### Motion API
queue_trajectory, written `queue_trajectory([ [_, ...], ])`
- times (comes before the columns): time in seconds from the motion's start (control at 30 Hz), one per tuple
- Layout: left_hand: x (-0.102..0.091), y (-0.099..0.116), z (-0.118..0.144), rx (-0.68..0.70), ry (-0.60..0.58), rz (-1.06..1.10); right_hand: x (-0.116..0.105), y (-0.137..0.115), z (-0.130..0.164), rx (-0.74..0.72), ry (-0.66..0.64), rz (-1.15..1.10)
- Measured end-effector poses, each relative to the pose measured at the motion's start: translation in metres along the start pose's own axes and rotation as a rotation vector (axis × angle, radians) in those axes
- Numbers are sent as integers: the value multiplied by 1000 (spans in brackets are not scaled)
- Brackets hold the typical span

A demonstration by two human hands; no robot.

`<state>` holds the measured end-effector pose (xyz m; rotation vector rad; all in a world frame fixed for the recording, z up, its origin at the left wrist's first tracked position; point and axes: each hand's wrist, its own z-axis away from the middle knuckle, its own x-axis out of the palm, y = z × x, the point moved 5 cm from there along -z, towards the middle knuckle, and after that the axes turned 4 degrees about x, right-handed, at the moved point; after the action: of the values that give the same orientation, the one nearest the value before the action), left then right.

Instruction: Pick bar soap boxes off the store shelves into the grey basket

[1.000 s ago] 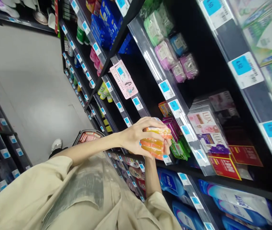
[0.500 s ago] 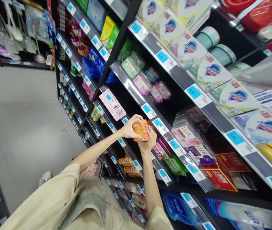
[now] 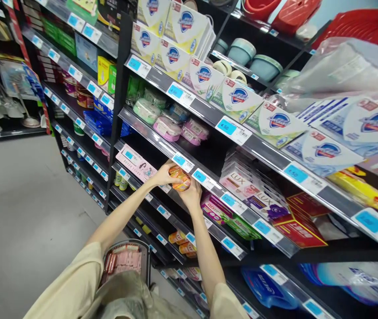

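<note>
Both of my hands reach in at the shelf edge, just under a row of price tags. Between them is a small stack of orange packages point(image 3: 180, 179), their kind unclear. My left hand point(image 3: 164, 174) grips the packages from the left, with its thumb across the front. Closed along their right side is my right hand point(image 3: 192, 195), its fingertips partly hidden behind them and the shelf edge. To the right of the hands lie pink and green packs point(image 3: 220, 208). A pink display card point(image 3: 136, 162) is fixed on the shelf edge to the left.
White soap boxes point(image 3: 205, 77) line the shelf above. Wrapped soap bars point(image 3: 167, 128) and LUX boxes point(image 3: 242, 184) fill parts of the middle shelf. Orange bottles point(image 3: 182, 243) lie lower down. A container of pink packs point(image 3: 125, 259) stands by my body, beside the grey floor point(image 3: 36, 199).
My view has turned, so the shelves appear more level and the pink-filled container shows more fully. My hands have brought the orange packages in at the shelf, tilting them.
</note>
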<state>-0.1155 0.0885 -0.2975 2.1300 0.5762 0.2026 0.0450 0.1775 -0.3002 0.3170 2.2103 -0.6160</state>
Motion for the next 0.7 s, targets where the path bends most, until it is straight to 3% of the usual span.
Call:
queue_trajectory([
  [0.13, -21, 8, -10, 18, -70, -185, 11, -3, -7, 83, -39, 43],
  [0.23, -26, 8, -9, -62, -191, -350, 21, -9, -21, 110, -107, 48],
  [0.3, -25, 4, -5, -153, -225, -458, 24, -15, -32, 90, -154, 26],
  [0.4, -20, -3, -1, -254, -160, -521, 25, -19, -45, 34, -225, -18],
  [0.53, -10, -12, -5, -226, -189, -510, 22, -12, -50, -9, -344, 28],
  [0.7, -6, -21, -15, -215, -234, -505, 10, -5, -49, -78, -357, 12],
])
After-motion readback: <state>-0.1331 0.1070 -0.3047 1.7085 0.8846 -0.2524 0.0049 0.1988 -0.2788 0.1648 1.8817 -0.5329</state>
